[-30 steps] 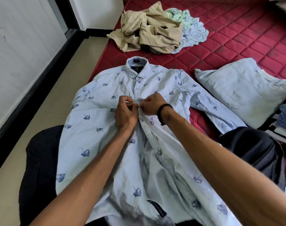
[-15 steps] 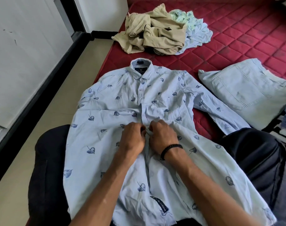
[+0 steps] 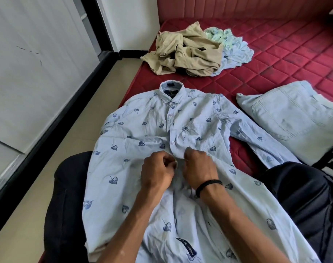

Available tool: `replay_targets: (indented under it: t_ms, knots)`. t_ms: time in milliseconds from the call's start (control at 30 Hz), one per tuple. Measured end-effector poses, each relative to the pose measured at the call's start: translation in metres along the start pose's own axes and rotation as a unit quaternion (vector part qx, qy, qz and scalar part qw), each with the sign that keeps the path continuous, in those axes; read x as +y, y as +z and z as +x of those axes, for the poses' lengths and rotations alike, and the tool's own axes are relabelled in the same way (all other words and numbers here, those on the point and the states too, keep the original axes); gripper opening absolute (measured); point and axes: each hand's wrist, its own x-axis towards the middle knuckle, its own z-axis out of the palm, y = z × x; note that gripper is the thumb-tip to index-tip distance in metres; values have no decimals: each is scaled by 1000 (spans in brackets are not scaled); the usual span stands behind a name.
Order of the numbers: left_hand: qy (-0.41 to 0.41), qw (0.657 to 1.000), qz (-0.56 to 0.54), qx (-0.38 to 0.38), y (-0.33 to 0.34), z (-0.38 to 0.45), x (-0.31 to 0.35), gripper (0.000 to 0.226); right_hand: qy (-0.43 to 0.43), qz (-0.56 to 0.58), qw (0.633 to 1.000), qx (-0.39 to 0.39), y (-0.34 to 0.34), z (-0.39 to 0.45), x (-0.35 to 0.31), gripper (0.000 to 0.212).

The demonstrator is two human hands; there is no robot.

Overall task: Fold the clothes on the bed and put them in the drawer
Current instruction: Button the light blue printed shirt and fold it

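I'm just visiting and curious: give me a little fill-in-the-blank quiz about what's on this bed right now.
1. Both hands, the left hand and the right hand, pinch the front of the light blue shirt, which is printed with dark blue ____.
2. A black band sits on the person's ____ wrist.
3. The crumpled beige garment lies on a quilted mattress coloured ____.
4. Right of the shirt lie pale folded ____.

Missing words: leaves; right; red; jeans

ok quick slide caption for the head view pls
Left hand and right hand pinch the placket of a leaf-print shirt spread on the red bed, buttoning it before folding.
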Motion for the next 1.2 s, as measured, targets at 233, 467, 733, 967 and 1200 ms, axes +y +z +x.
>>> replay_targets:
  t_ms: [233,467,733,967,1200]
  knots:
    - [1,991,-136,-4,-1,-15,4,8,109,136,982,-71,-10,-7,42,16]
    - [7,990,-138,-2,1,-13,4,5,147,547,803,-184,-12,-5,33,12]
    - [12,988,-153,8,-3,-7,4,8,132,587,779,-178,-11,-5,27,7]
    - [14,988,-152,17,-2,-7,6,8,118,496,849,-141,-5,-3,29,18]
    - [16,991,-132,20,2,-9,7,7,102,378,920,-14,-4,-1,28,32]
